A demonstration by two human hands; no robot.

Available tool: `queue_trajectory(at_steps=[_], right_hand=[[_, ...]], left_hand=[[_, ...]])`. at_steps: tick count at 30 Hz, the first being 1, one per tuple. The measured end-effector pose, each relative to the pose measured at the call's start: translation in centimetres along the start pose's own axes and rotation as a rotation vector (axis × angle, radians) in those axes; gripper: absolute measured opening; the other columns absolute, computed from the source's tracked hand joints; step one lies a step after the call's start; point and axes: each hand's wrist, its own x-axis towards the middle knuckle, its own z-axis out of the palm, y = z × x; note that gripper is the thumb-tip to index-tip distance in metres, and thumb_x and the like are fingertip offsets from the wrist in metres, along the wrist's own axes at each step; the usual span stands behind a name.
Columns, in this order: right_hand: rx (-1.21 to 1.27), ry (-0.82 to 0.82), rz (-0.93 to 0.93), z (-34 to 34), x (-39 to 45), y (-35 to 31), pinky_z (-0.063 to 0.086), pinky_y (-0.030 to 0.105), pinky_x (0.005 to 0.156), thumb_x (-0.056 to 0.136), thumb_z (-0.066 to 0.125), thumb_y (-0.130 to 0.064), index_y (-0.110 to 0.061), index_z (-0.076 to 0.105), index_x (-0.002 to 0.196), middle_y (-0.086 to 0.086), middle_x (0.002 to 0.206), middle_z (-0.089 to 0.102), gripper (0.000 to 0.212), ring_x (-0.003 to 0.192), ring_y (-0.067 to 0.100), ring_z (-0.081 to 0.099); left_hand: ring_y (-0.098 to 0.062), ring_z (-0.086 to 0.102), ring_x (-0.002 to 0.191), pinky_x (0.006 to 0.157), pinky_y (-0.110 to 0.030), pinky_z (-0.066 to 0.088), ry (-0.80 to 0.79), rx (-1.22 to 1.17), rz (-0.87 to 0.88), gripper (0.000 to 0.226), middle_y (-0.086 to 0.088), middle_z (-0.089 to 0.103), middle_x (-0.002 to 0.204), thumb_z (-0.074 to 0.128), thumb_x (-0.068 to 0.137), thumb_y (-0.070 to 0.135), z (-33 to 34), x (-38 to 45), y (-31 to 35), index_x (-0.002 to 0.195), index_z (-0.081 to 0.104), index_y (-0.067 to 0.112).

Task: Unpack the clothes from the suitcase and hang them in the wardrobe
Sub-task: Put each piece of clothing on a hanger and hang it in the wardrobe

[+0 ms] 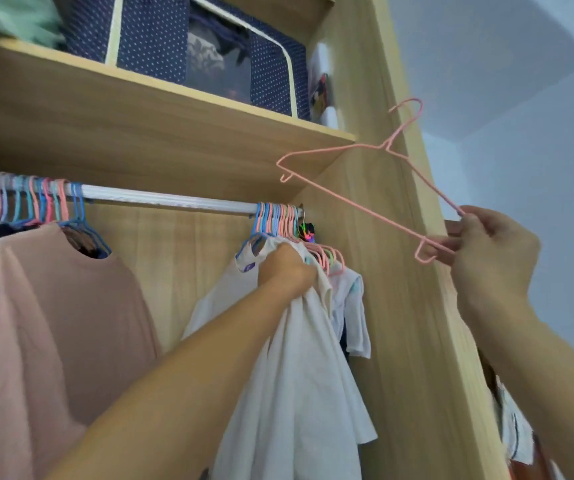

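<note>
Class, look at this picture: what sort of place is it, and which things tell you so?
Probably a bedroom wardrobe: a white rail crowded with coloured hangers, a pink top hanging from it, and a dotted storage bag on the wooden shelf above.

The pink shirt runs off the left and bottom edges, and the mint fabric up on the shelf is blurred and cropped. The left hand's fingers sink into the white shirt, their tips hidden. Whatever sits behind the storage bag's clear window is too murky to name.
</note>
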Motion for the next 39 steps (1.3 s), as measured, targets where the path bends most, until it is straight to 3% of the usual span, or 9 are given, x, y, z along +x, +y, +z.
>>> queue_trajectory(at_steps=[8,11,14,17,22,27,30,34,39], right_hand=[[0.023,-0.093,0.091,-2.0,0.1,-0.6,0.062,0.035,0.074,0.104,0.043,-0.01,-0.006,0.064,0.117,0.011,0.061,0.071,0.025,0.062,0.031,0.072],[0.034,-0.126,0.131,-5.2,-0.3,-0.9,0.059,0.026,0.064,0.104,0.045,-0.011,-0.009,0.065,0.114,0.021,0.071,0.072,0.023,0.061,0.026,0.071],[0.026,-0.176,0.157,-10.2,-0.7,-1.6,0.058,0.024,0.062,0.105,0.045,-0.011,-0.01,0.065,0.114,0.018,0.07,0.072,0.022,0.062,0.025,0.07],[-0.047,-0.227,0.202,-18.2,-2.0,-2.0,0.058,0.026,0.064,0.105,0.045,-0.012,-0.011,0.065,0.115,0.02,0.074,0.073,0.023,0.066,0.024,0.07],[-0.179,-0.318,0.453,-40.0,-8.4,-1.1,0.051,0.044,0.083,0.101,0.051,-0.028,-0.023,0.069,0.105,0.021,0.071,0.067,0.019,0.068,0.029,0.064],[-0.398,-0.37,0.949,-65.7,-17.9,-3.3,0.052,0.033,0.083,0.089,0.061,-0.018,-0.015,0.07,0.109,0.011,0.09,0.071,0.023,0.085,0.022,0.068],[-0.272,-0.033,1.26,-75.8,-21.3,-5.7,0.052,0.03,0.081,0.09,0.059,-0.023,-0.006,0.062,0.121,0.011,0.094,0.067,0.036,0.081,0.021,0.063],[-0.226,0.426,1.329,-84.6,-22.6,-7.5,0.037,0.027,0.063,0.103,0.039,-0.039,-0.013,0.069,0.096,0.0,0.06,0.056,0.04,0.051,0.009,0.049],[-0.682,0.501,1.372,-93.5,-25.2,-6.9,0.037,0.021,0.052,0.105,0.045,-0.025,-0.006,0.065,0.087,0.005,0.062,0.048,0.033,0.056,0.014,0.041]], left_hand=[[-0.025,0.04,0.142,0.116,-0.041,0.035,-0.229,-0.136,0.028,0.098,-0.002,0.04,0.157,0.058,0.073,0.07,-0.9,-2.9,-0.6,0.156,0.034,0.023],[-0.028,0.041,0.14,0.117,-0.04,0.033,0.046,-0.288,0.034,0.061,-0.008,0.045,0.152,0.056,0.096,0.05,-0.7,-8.0,1.2,0.147,0.05,0.017],[-0.025,0.061,0.11,0.102,-0.041,0.049,-0.066,-0.97,-0.104,0.02,-0.005,0.065,0.12,0.054,0.102,0.028,-0.7,-14.6,5.6,0.111,0.07,0.018],[-0.028,0.071,0.104,0.092,-0.043,0.058,-0.246,-1.325,-0.214,0.027,-0.013,0.068,0.119,0.054,0.103,0.038,0.7,-20.7,10.1,0.123,0.061,0.021],[-0.029,0.076,0.089,0.083,-0.043,0.062,-0.289,-1.341,-0.338,0.018,-0.01,0.072,0.096,0.048,0.108,0.022,9.8,-34.3,16.1,0.124,0.053,0.017],[-0.029,0.071,0.066,0.07,-0.041,0.063,-0.843,-1.098,-0.429,0.008,-0.008,0.056,0.071,0.044,0.108,0.011,24.1,-56.5,20.2,0.104,0.051,0.011],[-0.033,0.068,0.066,0.063,-0.036,0.062,-1.232,-0.968,-0.563,0.009,-0.008,0.054,0.066,0.047,0.105,0.005,29.6,-70.7,22.8,0.099,0.05,0.009],[-0.029,0.073,0.07,0.071,-0.036,0.062,-1.551,-0.877,-0.728,0.005,-0.006,0.059,0.065,0.046,0.106,0.005,36.1,-81.6,25.1,0.102,0.049,0.008],[-0.015,0.062,0.066,0.056,-0.022,0.046,-1.991,-0.415,-0.488,0.011,-0.001,0.063,0.083,0.056,0.103,0.017,44.8,-87.8,23.7,0.114,0.054,0.017]])
